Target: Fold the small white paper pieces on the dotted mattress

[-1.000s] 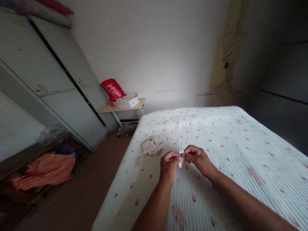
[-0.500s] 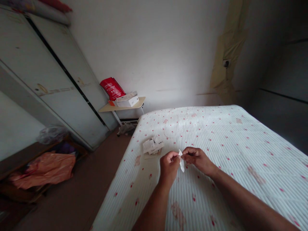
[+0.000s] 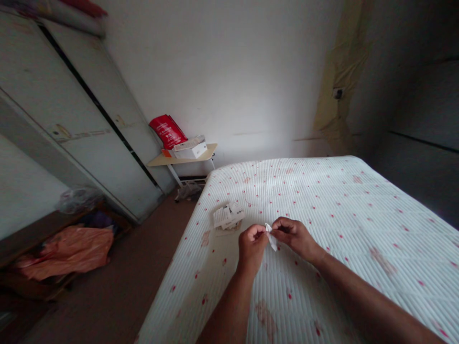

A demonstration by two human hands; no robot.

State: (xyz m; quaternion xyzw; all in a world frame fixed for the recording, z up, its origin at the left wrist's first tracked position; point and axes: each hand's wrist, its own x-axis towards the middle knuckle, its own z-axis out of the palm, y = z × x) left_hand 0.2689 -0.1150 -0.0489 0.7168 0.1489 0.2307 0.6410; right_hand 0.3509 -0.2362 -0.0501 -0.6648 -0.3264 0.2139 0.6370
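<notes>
Over the bed, both my hands pinch one small, thin white piece that looks like folded paper or a little packet; I cannot tell which. My left hand grips its left side between thumb and fingertips. From the right, my right hand holds its upper part in a pinch, the fingertips of both hands almost meeting. A short pointed end sticks up above the fingers and a longer strip hangs below. Left of my hands, a small pile of printed white cards or papers lies on the bed cover.
A small table by the wall bears a red bag and a white box. A grey cabinet stands on the left, near a low wooden bench with an orange plastic bag. A wall socket is at the right.
The lower strip of the white piece has swung slightly right and looks shorter. Both hands stay in nearly the same place, still pinching it.
</notes>
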